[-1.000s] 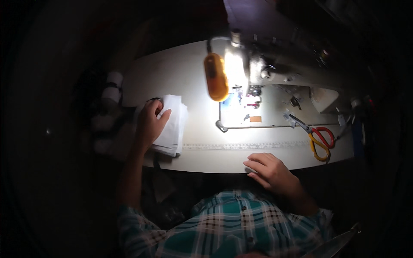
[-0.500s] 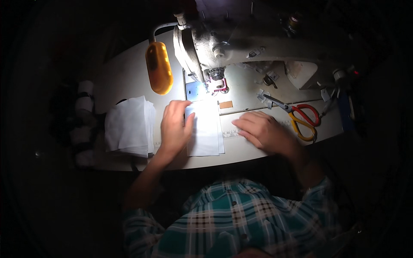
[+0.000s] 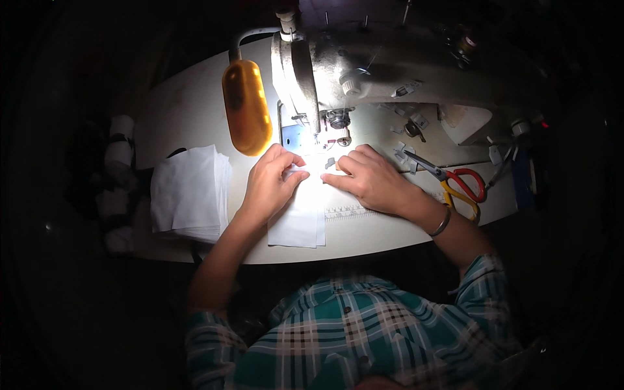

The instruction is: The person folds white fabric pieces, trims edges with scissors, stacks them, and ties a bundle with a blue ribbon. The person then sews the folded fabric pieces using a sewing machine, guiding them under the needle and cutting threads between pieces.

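Observation:
White cloth pieces [image 3: 296,227] lie layered in front of the sewing machine [image 3: 296,84], their upper end washed out by the lamp's glare. At the left edge of the cloth, my left hand [image 3: 270,182] pinches it between thumb and fingers. My right hand [image 3: 370,181] has come to the upper right edge, fingers curled and thumb by the cloth. A small dark grey scrap [image 3: 330,162] shows at its fingertips; whether they grip it is unclear. Just beyond both hands are the needle and presser foot area [image 3: 318,140], too bright for detail.
A stack of white cloth [image 3: 192,192] sits to the left. An orange lamp [image 3: 247,107] hangs beside the machine head. Scissors [image 3: 455,182] with red and yellow handles lie at right, near small scraps [image 3: 406,156]. A ruler strip [image 3: 354,211] runs along the table [image 3: 364,237].
My right hand has moved left and forward to the cloth, its fingers now curled. My left hand has closed further over the cloth's edge. A dark grey scrap now shows between the hands.

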Available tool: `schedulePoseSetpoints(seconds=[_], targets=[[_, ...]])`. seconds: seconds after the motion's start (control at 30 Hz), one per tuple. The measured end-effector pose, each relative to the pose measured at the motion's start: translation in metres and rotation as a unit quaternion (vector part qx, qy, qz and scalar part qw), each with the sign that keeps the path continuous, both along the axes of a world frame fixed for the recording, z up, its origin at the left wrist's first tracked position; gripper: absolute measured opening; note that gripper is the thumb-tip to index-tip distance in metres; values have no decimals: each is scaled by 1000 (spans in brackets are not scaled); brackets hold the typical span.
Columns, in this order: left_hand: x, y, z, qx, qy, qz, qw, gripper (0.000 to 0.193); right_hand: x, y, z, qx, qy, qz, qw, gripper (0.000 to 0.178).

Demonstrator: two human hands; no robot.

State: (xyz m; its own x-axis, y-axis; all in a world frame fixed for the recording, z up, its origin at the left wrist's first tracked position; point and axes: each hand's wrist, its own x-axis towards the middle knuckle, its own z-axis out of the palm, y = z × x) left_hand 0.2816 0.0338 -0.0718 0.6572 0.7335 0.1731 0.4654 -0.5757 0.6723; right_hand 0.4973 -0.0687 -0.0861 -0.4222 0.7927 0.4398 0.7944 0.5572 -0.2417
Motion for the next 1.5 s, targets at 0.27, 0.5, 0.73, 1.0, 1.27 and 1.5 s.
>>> schedulePoseSetpoints(seconds=[0.27,0.5,0.73,1.0,1.27,1.5], targets=[[-4,0,7,174,-83,-46,980,13,-8,0,2,34,-9,-6,999,25],[12,2,-6,-6,-10,40,999,19,-9,1,-1,32,-1,-5,999,25],[16,3,-10,3,-17,50,999,20,-9,1,0,32,4,-4,999,24],[16,1,-9,33,25,50,998,18,-10,2,-7,43,3,-26,999,29],[-11,-29,3,273,39,-111,955,29,-10,2,-1,19,-28,-35,999,30],[0,-18,-12,223,14,-100,970,31,-7,16,0,28,-55,-86,994,34]])
